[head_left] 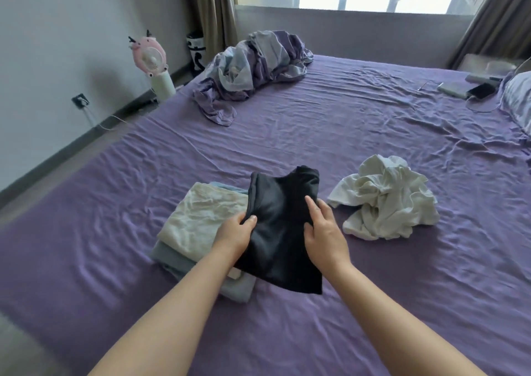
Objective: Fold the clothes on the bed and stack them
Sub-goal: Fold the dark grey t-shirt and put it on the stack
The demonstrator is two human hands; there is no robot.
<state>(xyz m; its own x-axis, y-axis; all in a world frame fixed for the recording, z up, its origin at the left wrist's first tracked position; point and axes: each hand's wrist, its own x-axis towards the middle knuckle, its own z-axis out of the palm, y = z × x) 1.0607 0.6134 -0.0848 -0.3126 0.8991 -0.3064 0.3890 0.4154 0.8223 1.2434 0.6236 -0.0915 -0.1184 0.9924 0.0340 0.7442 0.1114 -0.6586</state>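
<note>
Your left hand (234, 233) pinches the left edge of the folded black fabric garment (280, 232), thumb on top and fingers curled beneath it. Your right hand (323, 232) grips the garment's right edge, index finger stretched along the top and thumb pressed against the cloth. You hold the black garment just above the wrinkled purple bed sheet (344, 134), its left part overlapping the stack of folded clothes (198, 229). That stack has a cream folded piece on top and pale blue pieces beneath, and it lies on the bed to the left of the garment. A crumpled white cloth garment (385, 200) lies unfolded on the bed just to the right of your right hand. A bunched purple-and-grey patterned quilt (253, 71) sits at the far side of the bed, well apart from the clothes.
</note>
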